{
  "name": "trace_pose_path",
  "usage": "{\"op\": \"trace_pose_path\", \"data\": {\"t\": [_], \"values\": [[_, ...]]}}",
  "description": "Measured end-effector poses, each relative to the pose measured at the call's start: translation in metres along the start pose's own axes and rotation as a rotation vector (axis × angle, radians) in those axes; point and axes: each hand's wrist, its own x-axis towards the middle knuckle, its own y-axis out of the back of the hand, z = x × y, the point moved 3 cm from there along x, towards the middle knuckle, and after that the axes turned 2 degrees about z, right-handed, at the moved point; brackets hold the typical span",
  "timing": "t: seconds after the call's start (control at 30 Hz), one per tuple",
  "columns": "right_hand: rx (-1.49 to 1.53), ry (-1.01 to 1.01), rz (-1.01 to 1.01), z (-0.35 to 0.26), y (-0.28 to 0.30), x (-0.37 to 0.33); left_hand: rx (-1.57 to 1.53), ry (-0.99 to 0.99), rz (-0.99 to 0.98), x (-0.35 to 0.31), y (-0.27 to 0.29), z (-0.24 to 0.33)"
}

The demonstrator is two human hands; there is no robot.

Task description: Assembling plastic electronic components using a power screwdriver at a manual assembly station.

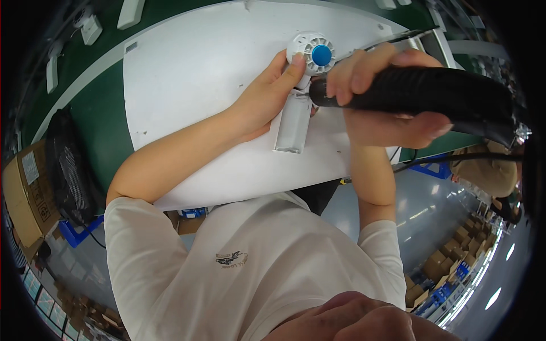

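My left hand (277, 88) is closed around a small white handheld fan (291, 126), its thumb pressed on the fan's round head beside a blue centre cap (322, 55). The fan's handle points toward me and shows a long open hollow. In my right hand (375, 96) is a black electric screwdriver (432, 94), held nearly level with its nose pointing left. The tip of its bit (303, 94) is at the neck of the fan, between head and handle; whether a screw sits under it is too small to tell.
A white sheet (187, 74) covers the green table (102, 153). A black mesh bag (68, 170) and a cardboard box (31, 193) stand at the left. A black cable (455, 161) runs at the right. Several cardboard boxes (449, 256) lie on the floor behind, at the lower right.
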Motion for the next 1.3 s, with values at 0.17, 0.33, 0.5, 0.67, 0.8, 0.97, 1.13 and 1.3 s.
{"op": "trace_pose_path", "data": {"t": [0.17, 0.33, 0.5, 0.67, 0.8, 0.97, 1.13, 1.3], "values": [[-0.287, 0.124, 0.047, -0.079, 0.020, 0.006, 0.004, 0.021, 0.000, 0.000, -0.003, 0.003], [-0.316, 0.109, 0.102, -0.076, 0.021, 0.003, 0.021, 0.032, -0.003, 0.000, -0.003, 0.001], [-0.105, -0.052, 0.062, -0.047, -0.005, 0.004, -0.002, 0.013, -0.011, 0.001, -0.002, 0.002], [-0.044, -0.007, 0.078, -0.016, -0.004, 0.002, -0.024, 0.002, -0.041, 0.001, -0.002, 0.003], [0.011, 0.017, 0.086, 0.000, 0.001, -0.001, -0.024, 0.003, -0.052, 0.000, -0.001, 0.002], [0.101, -0.007, 0.034, 0.015, 0.000, -0.003, -0.005, 0.010, -0.042, 0.000, 0.003, 0.001], [0.208, -0.027, -0.023, 0.025, -0.011, -0.006, -0.011, 0.039, -0.030, -0.001, 0.006, 0.000], [0.036, 0.070, -0.074, 0.007, -0.012, 0.006, 0.074, -0.003, 0.067, -0.004, -0.001, 0.012]]}}
